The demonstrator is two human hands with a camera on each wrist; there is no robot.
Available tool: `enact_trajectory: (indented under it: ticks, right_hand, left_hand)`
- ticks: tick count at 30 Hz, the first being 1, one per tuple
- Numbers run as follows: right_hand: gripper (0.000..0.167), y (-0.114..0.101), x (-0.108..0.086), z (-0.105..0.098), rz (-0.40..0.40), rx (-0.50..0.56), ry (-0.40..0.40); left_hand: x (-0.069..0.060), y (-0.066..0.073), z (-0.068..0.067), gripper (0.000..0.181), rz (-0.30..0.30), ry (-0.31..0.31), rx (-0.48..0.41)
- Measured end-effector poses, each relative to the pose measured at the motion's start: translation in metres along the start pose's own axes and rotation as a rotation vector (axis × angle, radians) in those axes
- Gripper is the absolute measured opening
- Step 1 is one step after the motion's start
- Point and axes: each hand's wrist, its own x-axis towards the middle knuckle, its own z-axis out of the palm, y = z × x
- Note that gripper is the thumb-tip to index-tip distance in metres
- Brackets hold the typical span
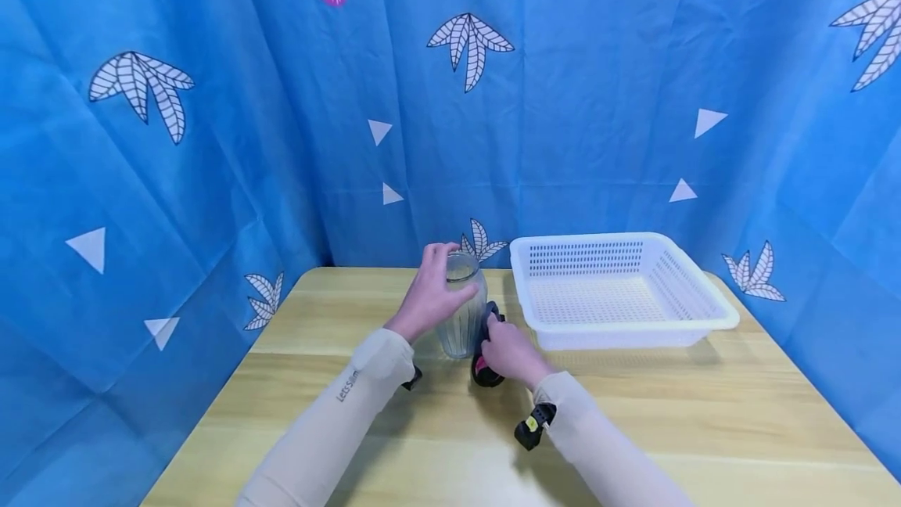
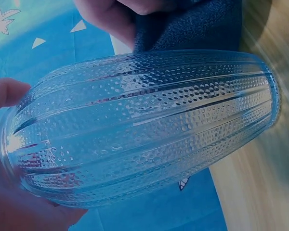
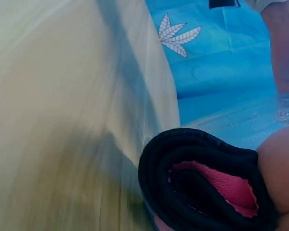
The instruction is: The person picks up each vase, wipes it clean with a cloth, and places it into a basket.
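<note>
A clear ribbed glass vase (image 1: 461,332) stands upright on the table, and its dimpled surface (image 2: 149,125) fills the left wrist view. My left hand (image 1: 438,293) grips the vase around its neck, thumb on the near side and fingers beyond. At the vase's right side, my right hand (image 1: 515,350) holds a folded dark cloth (image 1: 486,370). Rolled layers of this cloth (image 3: 168,166) show a pink inner face in the right wrist view. The cloth lies close along the glass; whether it touches all the way down is hard to tell.
A white perforated plastic basket (image 1: 626,329) sits to the right of my right hand, near the table's back edge. The wooden table (image 1: 338,311) ends at a blue patterned curtain (image 1: 591,139) behind and at both sides.
</note>
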Motion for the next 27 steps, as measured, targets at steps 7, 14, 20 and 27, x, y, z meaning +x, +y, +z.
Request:
enact_trajectory:
  ticks: [7, 14, 20, 27]
  right_hand:
    - [0.060, -0.008, -0.014, -0.010, -0.028, 0.022, 0.097]
    - [0.060, -0.031, -0.035, -0.038, -0.102, 0.028, 0.248]
    - [0.060, -0.044, -0.037, -0.055, -0.181, 0.008, 0.362]
    - [0.062, -0.037, -0.014, -0.056, -0.127, -0.030, 0.269]
  left_hand:
    - [-0.001, 0.000, 0.001, 0.076, -0.001, 0.001, -0.003]
    - [-0.001, 0.001, 0.001, 0.075, 0.004, 0.028, 0.069]
    - [-0.001, 0.003, 0.001, 0.072, -0.003, 0.002, 0.051]
    - [0.002, 0.004, 0.002, 0.075, -0.006, 0.011, 0.020]
